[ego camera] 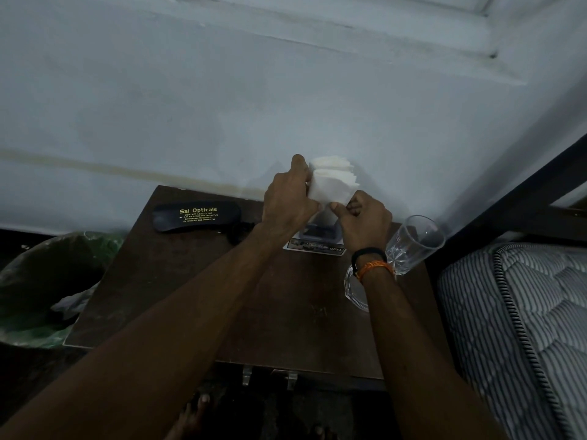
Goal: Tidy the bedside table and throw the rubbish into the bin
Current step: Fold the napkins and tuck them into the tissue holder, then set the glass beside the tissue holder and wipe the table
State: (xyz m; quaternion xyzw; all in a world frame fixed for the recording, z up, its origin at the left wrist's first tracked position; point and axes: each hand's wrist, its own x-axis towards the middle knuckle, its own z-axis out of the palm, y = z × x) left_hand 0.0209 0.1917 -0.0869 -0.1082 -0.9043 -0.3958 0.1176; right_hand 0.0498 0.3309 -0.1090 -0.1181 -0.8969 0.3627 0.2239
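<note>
A stack of white paper napkins is held up above the back of the dark wooden bedside table. My left hand grips its left side with thumb and fingers. Pinching the lower right corner is my right hand. Under the napkins stands a dark napkin holder with a label at its base. A bin lined with a green bag sits left of the table, with crumpled paper inside.
A black spectacle case lies at the table's back left. A clear drinking glass stands at the right edge, with a glass ashtray beside it. A striped mattress is on the right. The wall is directly behind.
</note>
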